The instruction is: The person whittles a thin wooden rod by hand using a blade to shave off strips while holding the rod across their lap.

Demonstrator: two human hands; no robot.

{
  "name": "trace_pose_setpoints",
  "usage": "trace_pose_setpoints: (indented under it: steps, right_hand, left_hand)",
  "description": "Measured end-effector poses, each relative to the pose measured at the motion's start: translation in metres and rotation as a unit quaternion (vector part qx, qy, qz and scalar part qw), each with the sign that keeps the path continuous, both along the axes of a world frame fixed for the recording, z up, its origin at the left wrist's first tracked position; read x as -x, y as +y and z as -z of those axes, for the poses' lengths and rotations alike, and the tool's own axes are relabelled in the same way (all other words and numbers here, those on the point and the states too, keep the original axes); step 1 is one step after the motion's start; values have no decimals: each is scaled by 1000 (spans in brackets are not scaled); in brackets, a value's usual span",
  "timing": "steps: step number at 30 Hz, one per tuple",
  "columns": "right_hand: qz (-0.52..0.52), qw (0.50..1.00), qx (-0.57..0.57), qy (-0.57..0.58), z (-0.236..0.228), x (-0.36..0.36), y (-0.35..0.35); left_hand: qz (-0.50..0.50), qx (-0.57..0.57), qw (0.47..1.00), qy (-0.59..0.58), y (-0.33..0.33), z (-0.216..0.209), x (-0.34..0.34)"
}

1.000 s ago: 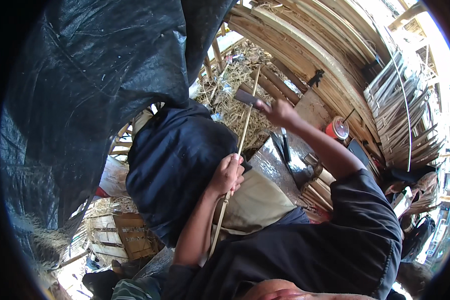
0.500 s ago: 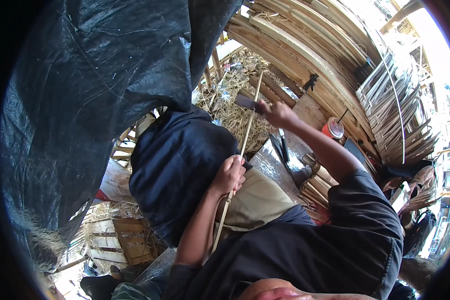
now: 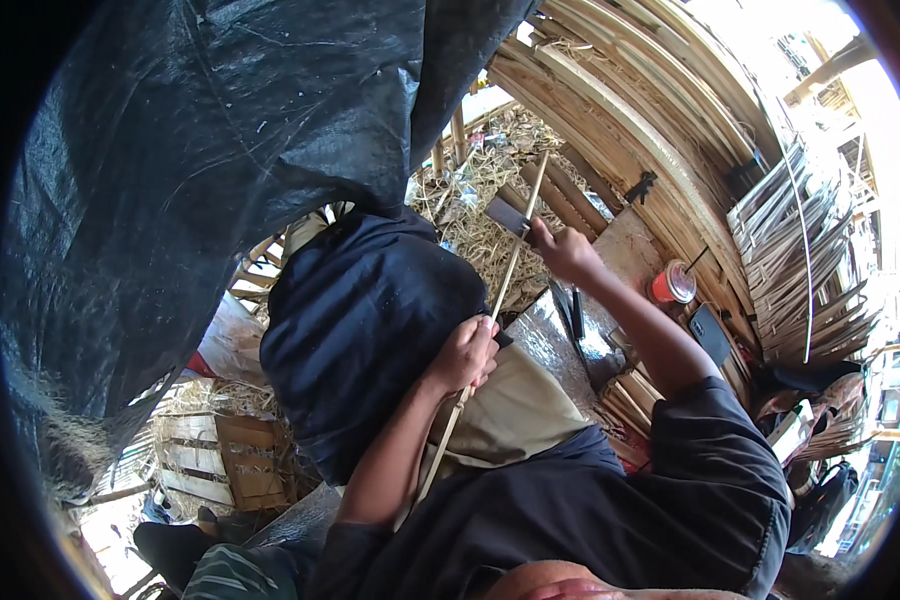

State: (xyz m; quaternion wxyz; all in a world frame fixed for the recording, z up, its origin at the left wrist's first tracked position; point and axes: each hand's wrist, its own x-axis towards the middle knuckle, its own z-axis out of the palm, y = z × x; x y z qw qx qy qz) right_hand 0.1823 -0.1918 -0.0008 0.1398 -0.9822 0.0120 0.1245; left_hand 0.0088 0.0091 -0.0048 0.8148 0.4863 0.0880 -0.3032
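Slender pale wooden strip [image 3: 512, 266], gripped by left hand [image 3: 466, 356], with dark rectangular blade [image 3: 504, 213], gripped by right hand [image 3: 567, 251], farther ahead

Tarp [image 3: 240, 130] and planks [image 3: 650, 120] hem in the reach

The tarp walls off the upper left; the planks bar the upper right. Left of the strip [image 3: 537, 185], a hand could pass over the shavings [image 3: 460, 215], between tarp and blade [image 3: 504, 214]. Right of it, a wedge opens between left hand [image 3: 465, 352] and right hand [image 3: 567, 250], a knife [image 3: 577, 312] lying below. Past the right forearm [image 3: 650, 325], cup [image 3: 673, 284] and phone [image 3: 709, 335] obstruct.
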Motion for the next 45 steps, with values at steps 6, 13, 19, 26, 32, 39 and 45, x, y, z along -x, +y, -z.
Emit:
trace_pose_setpoints:
  steps: [6, 13, 19, 26, 32, 39, 45]
  right_hand:
    - [-11, 993, -49, 111, -26, 15, 24]
    - [16, 996, -69, 48, -2, -18, -1]
    - [-98, 974, -146, 140, -20, 47, 35]
    - [79, 959, -266, 66, -6, 3, 1]
    - [-29, 965, -258, 39, -41, 26, -4]
    - [32, 904, -384, 183, -35, 67, -14]
    - [-81, 985, -72, 137, 48, 98, -24]
  left_hand:
    - [-9, 11, 999, 34, 4, -4, -1]
    - [9, -4, 1000, 17, -3, 6, -5]
    - [-34, 57, 996, 52, 5, 4, -8]
    - [-41, 62, 997, 25, -2, 1, -17]
    - [-79, 75, 992, 57, -4, 3, -14]
    - [-97, 342, 929, 105, 17, 15, -20]
    - [-106, 392, 909, 88, 21, 12, -14]
